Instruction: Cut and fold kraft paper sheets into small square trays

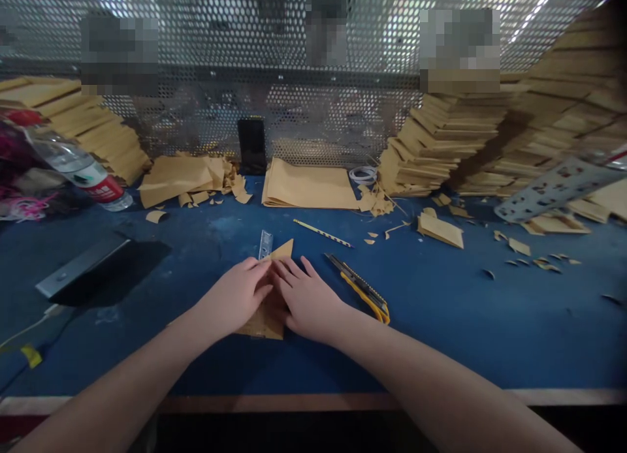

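Observation:
A folded piece of brown paper (264,326) lies under my two hands near the front of the blue table, one pointed corner sticking out beyond my fingers. My left hand (235,296) is closed on the paper, fingers bent at its upper part. From the other side my right hand (311,299) grips the same sheet, fingertips meeting those of the left; its little finger stands slightly apart. Just behind the fingers lies a clear ruler (265,243), partly hidden. To the right rests a yellow-and-black utility knife (362,286), and a patterned pencil (322,232) lies farther back.
Brown paper stacks (445,140) rise along the perforated metal screen (210,81). A folded paper pile (311,184), a phone (251,145) and a white tape roll (363,175) stand behind. At left are a water bottle (91,175) and a dark device (83,270) with a cable.

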A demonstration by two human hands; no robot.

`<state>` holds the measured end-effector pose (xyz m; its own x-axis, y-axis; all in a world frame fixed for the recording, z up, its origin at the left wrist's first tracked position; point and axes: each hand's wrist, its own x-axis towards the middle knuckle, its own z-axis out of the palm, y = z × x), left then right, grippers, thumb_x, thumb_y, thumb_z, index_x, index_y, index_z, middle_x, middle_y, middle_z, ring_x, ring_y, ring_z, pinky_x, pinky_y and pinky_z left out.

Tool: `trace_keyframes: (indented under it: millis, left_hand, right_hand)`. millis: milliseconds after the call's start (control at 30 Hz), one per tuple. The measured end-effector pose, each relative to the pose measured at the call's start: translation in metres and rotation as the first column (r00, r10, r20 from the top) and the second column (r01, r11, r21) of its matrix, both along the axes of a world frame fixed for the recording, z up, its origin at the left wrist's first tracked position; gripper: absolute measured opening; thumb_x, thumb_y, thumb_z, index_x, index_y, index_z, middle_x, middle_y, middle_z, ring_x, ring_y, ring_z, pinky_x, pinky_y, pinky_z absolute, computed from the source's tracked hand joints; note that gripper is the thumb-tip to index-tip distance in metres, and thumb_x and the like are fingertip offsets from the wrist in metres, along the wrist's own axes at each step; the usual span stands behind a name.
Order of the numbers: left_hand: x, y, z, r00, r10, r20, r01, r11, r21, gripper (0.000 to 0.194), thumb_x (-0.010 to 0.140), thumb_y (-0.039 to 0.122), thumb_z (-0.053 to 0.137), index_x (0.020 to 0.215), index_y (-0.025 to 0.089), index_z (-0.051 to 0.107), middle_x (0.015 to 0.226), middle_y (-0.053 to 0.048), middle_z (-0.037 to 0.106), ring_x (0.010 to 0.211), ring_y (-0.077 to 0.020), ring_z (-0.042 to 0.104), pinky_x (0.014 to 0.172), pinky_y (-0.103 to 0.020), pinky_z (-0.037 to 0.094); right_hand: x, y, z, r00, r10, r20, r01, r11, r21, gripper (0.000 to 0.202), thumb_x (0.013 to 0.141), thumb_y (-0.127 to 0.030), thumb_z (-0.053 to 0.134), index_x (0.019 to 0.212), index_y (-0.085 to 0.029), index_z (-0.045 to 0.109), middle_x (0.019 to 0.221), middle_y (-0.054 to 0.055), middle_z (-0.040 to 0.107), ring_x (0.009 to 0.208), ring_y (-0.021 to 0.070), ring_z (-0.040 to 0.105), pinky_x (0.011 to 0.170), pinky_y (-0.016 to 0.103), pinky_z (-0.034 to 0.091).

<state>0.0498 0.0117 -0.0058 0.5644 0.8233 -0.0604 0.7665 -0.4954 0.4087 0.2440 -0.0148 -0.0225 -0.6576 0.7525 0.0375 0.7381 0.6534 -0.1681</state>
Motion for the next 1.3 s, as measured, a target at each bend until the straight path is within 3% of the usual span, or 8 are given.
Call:
trace_keyframes:
  millis: [300,467,633,867,967,1067,1167,1300]
  left_hand:
    - [-0.004,-0.011,-0.025,0.999,-0.016,-0.036,0.024,0.971,0.239,0.046,0.091,0.022,0.046,0.137,0.018,0.048,0.156,-0.020,0.021,0.127,-0.0403,0.046,0.097,-0.056,0.047]
    - [-0.005,-0.006,-0.032,0.997,-0.061,-0.045,0.070,0.970,0.233,0.061,0.082,0.016,0.058,0.140,0.013,0.041,0.145,-0.016,0.043,0.121,-0.0328,0.050,0.102,-0.048,0.046]
    - [-0.002,-0.004,-0.033,0.991,-0.121,-0.051,0.130,0.962,0.239,0.053,0.087,0.018,0.055,0.138,0.012,0.042,0.147,-0.016,0.044,0.113,-0.0284,0.053,0.100,-0.045,0.046]
    - [-0.002,0.007,-0.005,0.956,-0.239,-0.172,0.254,0.965,0.070,0.066,0.086,0.026,0.060,0.146,0.016,0.035,0.153,-0.017,0.038,0.115,-0.0320,0.054,0.092,-0.046,0.049]
    - [0.002,0.017,0.018,0.918,-0.326,-0.226,0.317,0.945,-0.078,0.095,0.067,0.047,0.080,0.146,0.018,0.035,0.155,-0.018,0.032,0.119,-0.0380,0.054,0.088,-0.045,0.051]
    - [0.011,0.026,0.031,0.901,-0.322,-0.292,0.284,0.944,-0.165,0.102,0.055,0.044,0.088,0.142,0.018,0.040,0.151,-0.020,0.035,0.110,-0.0372,0.060,0.080,-0.042,0.054]
    - [0.016,0.032,0.031,0.897,-0.333,-0.290,0.306,0.942,-0.136,0.092,0.051,0.041,0.090,0.129,0.015,0.050,0.142,-0.021,0.046,0.111,-0.0377,0.059,0.084,-0.045,0.053]
    - [0.010,0.036,0.021,0.890,-0.396,-0.224,0.391,0.918,-0.070,0.103,0.052,0.053,0.088,0.138,0.017,0.042,0.157,-0.021,0.026,0.139,-0.0440,0.034,0.104,-0.054,0.039]
  right_hand:
    - [0.002,-0.001,0.001,0.999,-0.031,-0.025,0.030,0.999,-0.015,0.065,0.090,-0.041,0.049,0.146,-0.008,0.038,0.156,0.020,0.031,0.145,0.0338,0.027,0.118,0.055,0.023]
    - [-0.001,-0.002,0.004,1.000,-0.025,-0.011,0.025,1.000,0.000,0.056,0.091,-0.037,0.049,0.142,-0.014,0.044,0.156,0.016,0.034,0.144,0.0345,0.029,0.117,0.057,0.024]
    - [0.002,-0.004,0.010,1.000,0.017,-0.001,-0.017,1.000,-0.012,0.044,0.091,-0.035,0.051,0.130,-0.013,0.055,0.156,0.016,0.033,0.146,0.0330,0.026,0.119,0.057,0.019]
    - [0.012,0.000,0.007,0.993,-0.037,-0.112,0.026,0.994,-0.102,0.060,0.082,-0.045,0.066,0.132,-0.015,0.054,0.149,0.015,0.045,0.143,0.0278,0.034,0.121,0.047,0.023]
    - [0.013,0.003,0.006,0.988,-0.056,-0.146,0.037,0.991,-0.127,0.069,0.078,-0.051,0.071,0.134,-0.015,0.054,0.150,0.015,0.044,0.143,0.0291,0.035,0.121,0.047,0.022]
    - [0.014,0.005,0.008,0.983,-0.051,-0.177,0.024,0.988,-0.152,0.071,0.075,-0.051,0.074,0.134,-0.017,0.055,0.150,0.014,0.044,0.143,0.0297,0.034,0.121,0.047,0.022]
    - [0.017,0.006,0.009,0.980,-0.058,-0.193,0.025,0.985,-0.168,0.074,0.073,-0.049,0.075,0.136,-0.018,0.054,0.151,0.014,0.043,0.143,0.0298,0.035,0.122,0.047,0.022]
    - [0.019,0.006,0.008,0.982,-0.068,-0.177,0.032,0.980,-0.197,0.075,0.071,-0.048,0.077,0.135,-0.015,0.055,0.150,0.016,0.043,0.143,0.0311,0.034,0.121,0.048,0.023]
